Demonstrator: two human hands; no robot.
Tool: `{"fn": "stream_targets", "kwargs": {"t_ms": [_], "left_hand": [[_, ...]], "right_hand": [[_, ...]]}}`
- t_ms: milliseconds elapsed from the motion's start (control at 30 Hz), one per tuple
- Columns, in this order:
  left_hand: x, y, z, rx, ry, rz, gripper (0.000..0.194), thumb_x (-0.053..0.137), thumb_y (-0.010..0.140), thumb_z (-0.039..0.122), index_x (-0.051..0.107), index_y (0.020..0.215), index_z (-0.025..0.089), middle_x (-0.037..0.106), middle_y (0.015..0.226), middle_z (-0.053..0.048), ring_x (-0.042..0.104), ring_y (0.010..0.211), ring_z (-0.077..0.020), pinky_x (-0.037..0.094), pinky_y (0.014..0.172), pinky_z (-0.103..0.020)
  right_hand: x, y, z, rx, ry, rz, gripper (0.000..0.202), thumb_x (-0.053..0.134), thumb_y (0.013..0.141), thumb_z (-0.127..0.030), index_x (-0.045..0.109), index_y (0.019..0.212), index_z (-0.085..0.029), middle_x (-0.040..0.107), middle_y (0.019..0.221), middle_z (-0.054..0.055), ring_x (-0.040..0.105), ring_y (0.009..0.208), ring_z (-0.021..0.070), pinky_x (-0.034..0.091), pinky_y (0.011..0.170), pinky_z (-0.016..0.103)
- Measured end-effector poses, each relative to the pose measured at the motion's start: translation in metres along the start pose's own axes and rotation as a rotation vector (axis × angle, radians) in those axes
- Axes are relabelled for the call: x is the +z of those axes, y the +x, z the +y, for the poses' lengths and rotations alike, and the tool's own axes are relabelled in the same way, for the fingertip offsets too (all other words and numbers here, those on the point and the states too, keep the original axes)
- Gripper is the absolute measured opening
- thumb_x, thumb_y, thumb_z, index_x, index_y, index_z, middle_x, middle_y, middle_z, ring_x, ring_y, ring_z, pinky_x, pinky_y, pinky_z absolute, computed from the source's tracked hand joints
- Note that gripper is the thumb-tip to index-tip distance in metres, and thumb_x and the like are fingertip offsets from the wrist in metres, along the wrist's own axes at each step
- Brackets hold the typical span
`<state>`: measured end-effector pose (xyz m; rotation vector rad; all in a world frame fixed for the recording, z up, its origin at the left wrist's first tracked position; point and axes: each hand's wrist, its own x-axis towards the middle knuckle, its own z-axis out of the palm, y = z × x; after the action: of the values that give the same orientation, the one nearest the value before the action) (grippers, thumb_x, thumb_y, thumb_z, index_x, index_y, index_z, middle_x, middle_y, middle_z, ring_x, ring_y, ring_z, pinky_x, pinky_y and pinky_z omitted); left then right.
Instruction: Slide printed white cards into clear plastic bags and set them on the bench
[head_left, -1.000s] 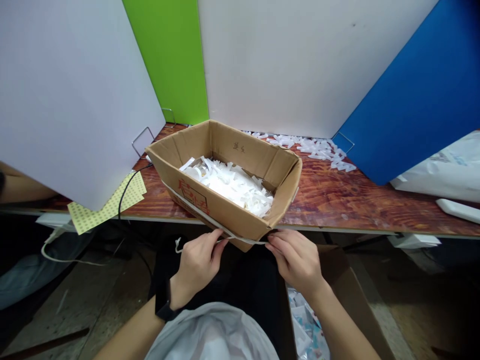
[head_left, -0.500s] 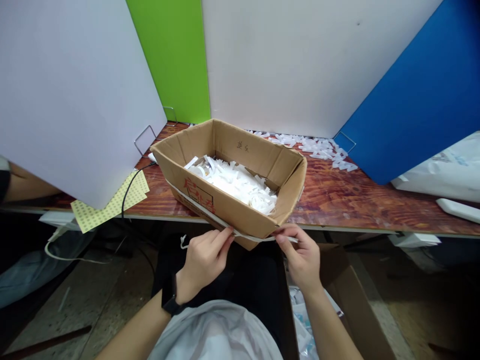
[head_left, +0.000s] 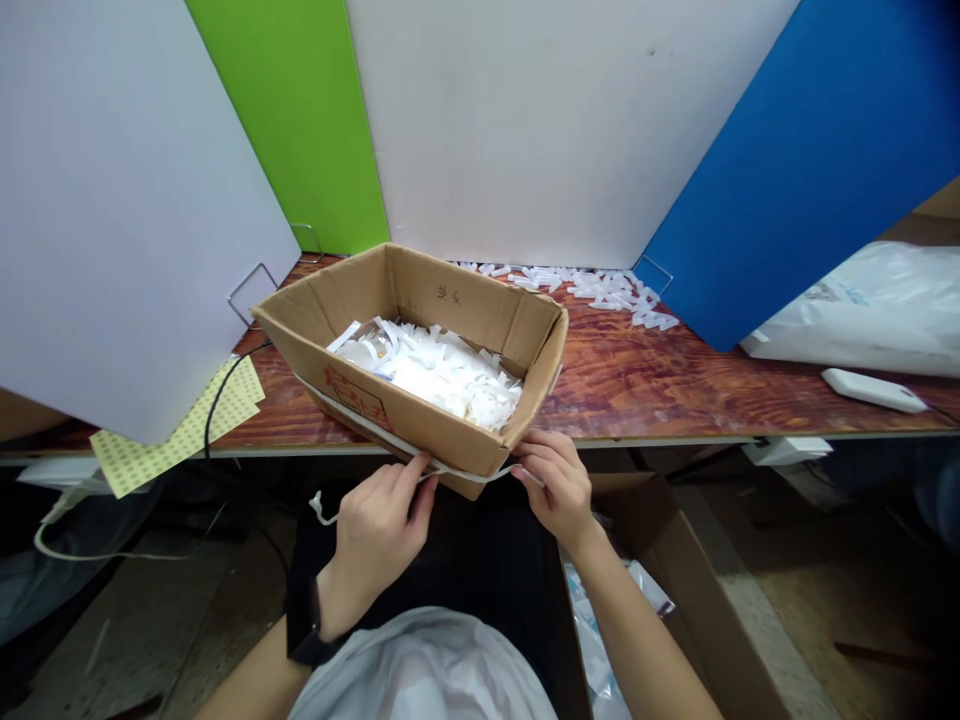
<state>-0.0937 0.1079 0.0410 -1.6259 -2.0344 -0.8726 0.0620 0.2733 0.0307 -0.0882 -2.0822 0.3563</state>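
An open cardboard box [head_left: 442,300] with red and black markings rests tilted over the table's front edge, holding many white strips [head_left: 450,370]. A white cord [head_left: 375,427] runs along the box's near side. My left hand [head_left: 382,525] pinches the cord below the box's front wall, and a loose knotted end [head_left: 321,509] hangs to its left. By the box's near right corner my right hand [head_left: 556,487] grips the other stretch of cord between thumb and fingers.
White, green and blue panels [head_left: 787,160] stand on the wooden table [head_left: 637,390]. Small translucent pieces [head_left: 600,287] lie behind the box. Dotted yellow sheets [head_left: 180,420] are at the left, a white device [head_left: 874,390] at the right. Another carton [head_left: 705,600] with plastic bags stands below.
The whole view has shifted, so the box and table appear further left. My right hand's fingers are more curled around the cord; both hands stay on it.
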Motion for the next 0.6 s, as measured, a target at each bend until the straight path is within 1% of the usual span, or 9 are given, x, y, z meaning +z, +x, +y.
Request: {"fn": "stream_targets", "kwargs": {"t_ms": [100,200,267,300,333,400,467,533,600], "left_hand": [[-0.002,0.002,0.009,-0.028,0.193,0.044,0.027,0.061,0.076,0.018,0.058,0.101,0.008,0.065,0.076,-0.012,0.060,0.069,-0.0245,0.046,0.062,-0.036],[0.000,-0.002,0.025,-0.082,0.202,0.194,0.031,0.065,0.071,0.018,0.059,0.101,0.009,0.063,0.093,-0.018,0.057,0.089,-0.0310,0.045,0.076,-0.045],[0.006,-0.009,0.042,-0.182,-0.036,0.223,0.021,0.064,0.071,0.016,0.062,0.092,0.013,0.064,0.086,-0.013,0.057,0.083,-0.0264,0.045,0.075,-0.042],[0.011,-0.011,0.051,-0.306,-0.255,0.165,0.013,0.063,0.072,0.016,0.064,0.086,0.016,0.063,0.079,-0.010,0.057,0.077,-0.0228,0.045,0.072,-0.039],[0.016,-0.013,0.061,-0.476,-0.514,0.056,0.007,0.063,0.073,0.019,0.064,0.079,0.017,0.062,0.073,-0.007,0.057,0.070,-0.0199,0.046,0.067,-0.035],[0.029,-0.013,0.079,-0.829,-0.996,-0.202,0.013,0.061,0.075,0.028,0.064,0.077,0.016,0.060,0.063,-0.004,0.055,0.057,-0.0167,0.044,0.053,-0.030],[0.041,-0.007,0.093,-1.030,-1.246,-0.314,0.026,0.057,0.076,0.037,0.062,0.087,0.014,0.059,0.058,-0.002,0.053,0.047,-0.0147,0.040,0.043,-0.026],[0.049,0.002,0.101,-1.080,-1.315,-0.276,0.033,0.051,0.079,0.042,0.060,0.090,0.012,0.060,0.058,-0.002,0.052,0.043,-0.0127,0.039,0.041,-0.024],[0.053,0.011,0.106,-1.168,-1.433,-0.169,0.033,0.050,0.080,0.043,0.060,0.081,0.011,0.061,0.060,-0.003,0.051,0.043,-0.0102,0.038,0.043,-0.023]], "right_hand": [[0.002,0.002,0.004,-0.024,0.001,-0.002,0.013,0.059,0.077,-0.010,0.055,0.086,-0.019,0.068,0.079,0.006,0.062,0.086,0.0209,0.048,0.080,0.042],[0.006,0.002,0.008,-0.043,-0.007,-0.002,0.010,0.057,0.078,-0.011,0.054,0.084,-0.019,0.067,0.072,0.004,0.063,0.079,0.0189,0.048,0.080,0.041],[0.010,0.001,0.010,-0.048,-0.014,0.006,0.009,0.056,0.079,-0.012,0.053,0.083,-0.019,0.066,0.069,0.003,0.063,0.074,0.0178,0.047,0.080,0.040],[0.011,0.000,0.011,-0.048,-0.017,0.014,0.009,0.055,0.079,-0.012,0.053,0.083,-0.020,0.065,0.067,0.003,0.062,0.071,0.0172,0.047,0.079,0.040],[0.013,0.000,0.012,-0.049,-0.019,0.023,0.008,0.054,0.080,-0.013,0.052,0.083,-0.020,0.064,0.066,0.002,0.062,0.068,0.0166,0.047,0.078,0.040],[0.015,0.000,0.013,-0.053,-0.018,0.045,0.007,0.052,0.081,-0.014,0.051,0.083,-0.021,0.063,0.064,0.001,0.060,0.063,0.0155,0.048,0.075,0.039],[0.017,0.000,0.014,-0.061,-0.009,0.060,0.007,0.051,0.082,-0.015,0.050,0.084,-0.021,0.061,0.063,0.001,0.059,0.061,0.0149,0.048,0.072,0.039],[0.018,0.000,0.015,-0.073,0.004,0.067,0.008,0.051,0.081,-0.014,0.049,0.085,-0.022,0.061,0.063,0.000,0.059,0.060,0.0147,0.049,0.072,0.038],[0.018,0.001,0.017,-0.088,0.019,0.069,0.010,0.050,0.081,-0.014,0.048,0.087,-0.022,0.061,0.063,0.000,0.059,0.060,0.0145,0.049,0.071,0.038]]}}
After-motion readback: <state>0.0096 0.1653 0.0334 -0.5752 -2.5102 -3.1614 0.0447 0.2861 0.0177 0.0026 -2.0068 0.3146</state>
